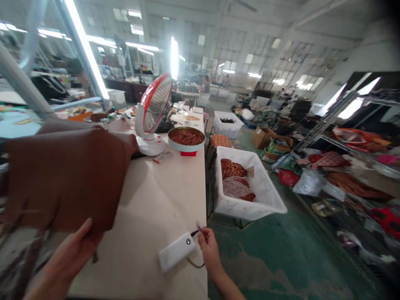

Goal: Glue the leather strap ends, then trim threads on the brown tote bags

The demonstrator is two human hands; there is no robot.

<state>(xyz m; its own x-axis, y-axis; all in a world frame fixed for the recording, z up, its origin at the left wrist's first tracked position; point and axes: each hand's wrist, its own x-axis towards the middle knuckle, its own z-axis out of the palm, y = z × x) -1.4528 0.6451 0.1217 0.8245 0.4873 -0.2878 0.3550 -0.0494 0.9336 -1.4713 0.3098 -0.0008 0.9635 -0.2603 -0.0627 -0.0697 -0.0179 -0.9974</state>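
My left hand (70,254) grips the lower edge of a large brown leather bag (65,179), thumb over its face. Strap-like strips hang below the bag, blurred. Over the table's right edge, my right hand (208,248) is closed in a pinch around a small, thin, shiny tool (198,226); its exact kind is unclear. Just left of those fingers lies a white power bank (177,252) with a round dark spot at one corner. A dark cable plug (194,233) sticks out of it, and its cord loops near my right wrist.
Farther along the pale table (162,191) stand a red-and-white fan (156,108) and a round tin (186,141) of brown leather pieces. Right of the table is a white bin (265,196) holding brown pieces and a plastic bag. Loaded wire shelves (331,208) line the right side.
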